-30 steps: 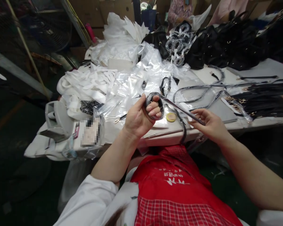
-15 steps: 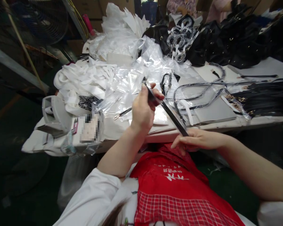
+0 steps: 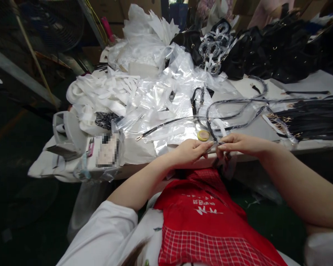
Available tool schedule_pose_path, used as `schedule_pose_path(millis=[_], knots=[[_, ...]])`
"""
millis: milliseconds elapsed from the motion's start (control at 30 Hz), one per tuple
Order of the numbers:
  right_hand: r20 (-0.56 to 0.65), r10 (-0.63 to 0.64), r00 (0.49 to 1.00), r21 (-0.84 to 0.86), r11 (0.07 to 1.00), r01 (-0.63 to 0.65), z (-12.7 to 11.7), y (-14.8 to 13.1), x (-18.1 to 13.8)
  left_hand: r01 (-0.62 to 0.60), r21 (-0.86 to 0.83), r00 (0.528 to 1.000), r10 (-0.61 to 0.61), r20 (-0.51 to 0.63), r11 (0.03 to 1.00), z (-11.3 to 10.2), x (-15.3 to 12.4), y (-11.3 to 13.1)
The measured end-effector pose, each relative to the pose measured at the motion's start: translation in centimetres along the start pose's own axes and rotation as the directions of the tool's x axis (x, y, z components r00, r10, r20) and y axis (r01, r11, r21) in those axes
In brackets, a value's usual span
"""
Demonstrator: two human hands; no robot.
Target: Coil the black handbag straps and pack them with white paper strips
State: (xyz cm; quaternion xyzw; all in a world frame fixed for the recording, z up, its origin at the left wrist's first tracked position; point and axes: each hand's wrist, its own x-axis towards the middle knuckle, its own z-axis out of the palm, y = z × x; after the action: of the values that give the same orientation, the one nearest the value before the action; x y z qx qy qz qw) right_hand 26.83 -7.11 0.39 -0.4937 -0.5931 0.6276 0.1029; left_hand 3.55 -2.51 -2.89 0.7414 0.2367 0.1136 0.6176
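My left hand (image 3: 190,150) and my right hand (image 3: 238,144) meet at the table's near edge, fingertips pinched together on a clear plastic sleeve (image 3: 214,147) around the end of a black strap. The black strap (image 3: 169,124) runs left across the table to a gold clasp (image 3: 139,138). A small yellow tape roll (image 3: 203,135) lies just beyond my fingers. Both hands are closed in a pinch.
Crumpled clear plastic bags (image 3: 166,92) and white fabric strips (image 3: 100,94) cover the left of the table. A bundle of black straps (image 3: 310,116) lies at the right, black handbags (image 3: 269,51) at the back. A grey tool (image 3: 66,135) and small scissors (image 3: 89,147) sit at the left edge.
My left hand has let the coiled strap unwind and dropped to the table edge. The strap now lies stretched on the table. Both hands have come together on its near end.
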Motion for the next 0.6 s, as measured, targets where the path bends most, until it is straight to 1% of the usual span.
schedule_pose_path(millis=[67, 100, 133, 167, 200, 233, 267, 300, 333, 367, 400, 467, 500, 533, 567, 600], knots=[[-0.072, 0.01, 0.997, 0.005, 1.0, -0.009, 0.7, -0.1, 0.1, 0.08, -0.161, 0.996, -0.074, 0.041, 0.984, 0.0, 0.1, -0.8], [-0.098, 0.013, 0.995, 0.01, 1.0, -0.012, 1.3, -0.2, 0.0, 0.111, -0.274, 0.994, -0.108, 0.028, 0.955, 0.0, 0.2, -1.3], [-0.107, 0.012, 0.994, 0.011, 1.0, -0.011, 1.9, -0.5, -0.2, 0.134, -0.419, 0.989, -0.148, -0.001, 0.898, -0.1, 0.3, -1.8], [-0.099, 0.008, 0.995, 0.009, 1.0, -0.008, 2.6, -0.7, -0.4, 0.14, -0.586, 0.981, -0.193, -0.028, 0.798, -0.3, 0.5, -2.2], [-0.075, -0.001, 0.997, -0.002, 1.0, 0.001, 3.4, -1.0, -0.6, 0.124, -0.749, 0.971, -0.234, -0.042, 0.65, -0.7, 0.6, -2.5], [-0.055, -0.007, 0.998, -0.024, 1.0, 0.006, 4.2, -1.2, -0.9, 0.088, -0.879, 0.963, -0.264, -0.044, 0.468, -1.2, 0.7, -2.7], [-0.056, -0.011, 0.998, -0.048, 0.999, 0.008, 5.1, -1.3, -1.1, 0.047, -0.959, 0.962, -0.273, -0.032, 0.28, -1.9, 0.7, -2.8], [-0.07, -0.017, 0.997, -0.077, 0.997, 0.011, 6.0, -1.3, -1.3, 0.007, -0.993, 0.966, -0.259, -0.024, 0.118, -2.7, 0.7, -2.8], [-0.097, -0.024, 0.995, -0.104, 0.994, 0.014, 6.8, -1.1, -1.4, -0.035, -0.999, 0.971, -0.237, -0.033, -0.004, -3.6, 0.5, -2.7], [-0.131, -0.035, 0.991, -0.129, 0.991, 0.017, 7.5, -0.7, -1.3, -0.082, -0.992, 0.974, -0.218, -0.06, -0.094, -4.5, 0.3, -2.6], [-0.171, -0.047, 0.984, -0.153, 0.988, 0.02, 8.2, -0.2, -1.2, -0.136, -0.977, 0.973, -0.205, -0.102, -0.162, -5.3, 0.0, -2.4], [-0.27, -0.075, 0.96, -0.198, 0.98, 0.021, 9.3, 1.2, -0.7, -0.254, -0.932, 0.957, -0.206, -0.204, -0.257, -6.9, -0.4, -2.1], [-0.325, -0.089, 0.942, -0.221, 0.975, 0.016, 9.7, 1.9, -0.4, -0.315, -0.906, 0.94, -0.221, -0.258, -0.281, -7.6, -0.5, -1.9], [-0.372, -0.103, 0.923, -0.242, 0.97, 0.01, 10.1, 2.6, 0.0, -0.366, -0.885, 0.922, -0.243, -0.302, -0.288, -8.0, -0.4, -1.8], [-0.404, -0.114, 0.908, -0.259, 0.966, 0.006, 10.5, 3.0, 0.4, -0.409, -0.872, 0.901, -0.272, -0.338, -0.27, -8.2, -0.3, -1.7], [-0.411, -0.12, 0.904, -0.271, 0.963, 0.005, 10.9, 3.2, 0.6, -0.448, -0.866, 0.874, -0.311, -0.373, -0.222, -8.2, 0.0, -1.7]])
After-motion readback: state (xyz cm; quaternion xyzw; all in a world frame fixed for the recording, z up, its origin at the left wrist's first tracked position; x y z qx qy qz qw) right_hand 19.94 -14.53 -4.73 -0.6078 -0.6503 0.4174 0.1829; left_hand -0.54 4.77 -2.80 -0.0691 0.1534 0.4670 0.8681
